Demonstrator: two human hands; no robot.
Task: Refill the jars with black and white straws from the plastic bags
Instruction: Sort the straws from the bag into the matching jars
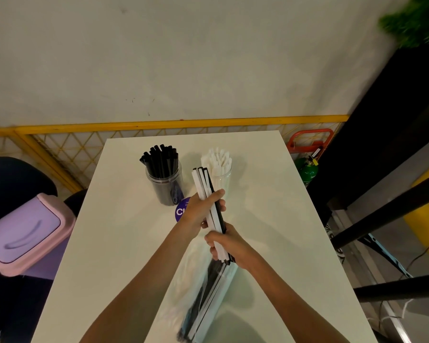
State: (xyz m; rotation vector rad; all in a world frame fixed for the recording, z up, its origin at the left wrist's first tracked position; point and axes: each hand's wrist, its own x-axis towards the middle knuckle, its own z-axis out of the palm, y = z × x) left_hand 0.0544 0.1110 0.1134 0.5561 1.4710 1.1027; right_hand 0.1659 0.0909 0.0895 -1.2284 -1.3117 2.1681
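A clear jar of black straws (pixel 164 174) stands at the table's far middle, and a clear jar of white straws (pixel 218 167) stands just right of it. My left hand (pixel 200 211) grips the middle of a mixed bundle of black and white straws (pixel 203 184) whose top ends point toward the white jar. My right hand (pixel 229 246) grips the same bundle lower down. Below my right hand, a clear plastic bag (pixel 208 300) with more black and white straws lies on the table and reaches its near edge.
The white table (pixel 109 243) carries a round purple sticker (pixel 181 211) near the black jar. A pink-lidded bin (pixel 22 233) stands at the left, a yellow railing (pixel 159 123) behind, and a green cylinder (pixel 307 169) and dark furniture at the right.
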